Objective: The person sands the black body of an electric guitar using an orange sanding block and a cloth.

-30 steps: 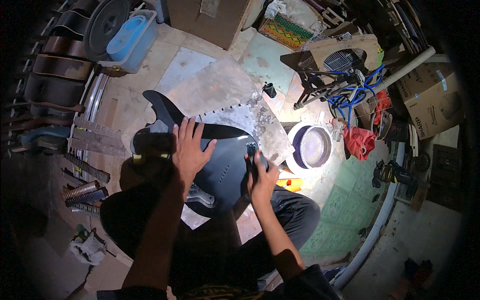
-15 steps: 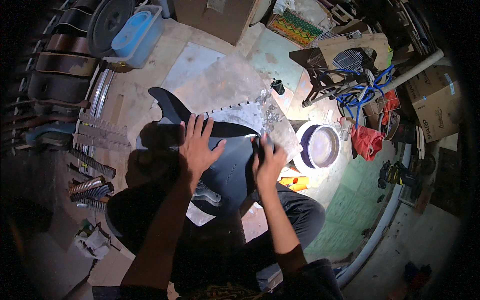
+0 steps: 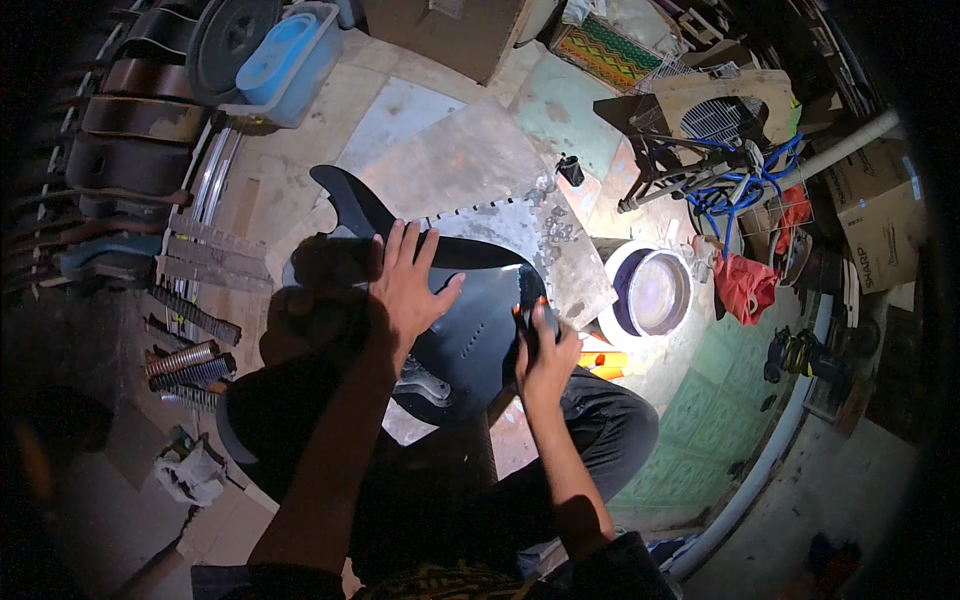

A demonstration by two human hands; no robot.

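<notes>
A glossy black body with a curved horn, looking like a guitar body [image 3: 470, 310], lies across my lap, a row of small holes on its face. My left hand [image 3: 408, 290] rests flat on its upper left part, fingers stretched out. On the right-hand edge, my right hand [image 3: 545, 368] is closed around a small dark block [image 3: 551, 316], pressed to the surface. The block is mostly hidden by my fingers, so its exact kind is unclear. A shiny, wet-looking patch [image 3: 530, 283] shows just above it.
A round white tub [image 3: 662, 292] stands at right, with orange pieces [image 3: 604, 360] near my knee. Beyond lies a small black cup [image 3: 570, 170]. Guitar-like bodies [image 3: 125, 160] are racked at left, beside a blue container [image 3: 272, 62]. Blue tubing [image 3: 735, 195] tangles over a stand.
My right hand has moved down the right edge toward me with the block, exposing the shiny patch. My left hand stays flat on the body. The whole view has shifted slightly.
</notes>
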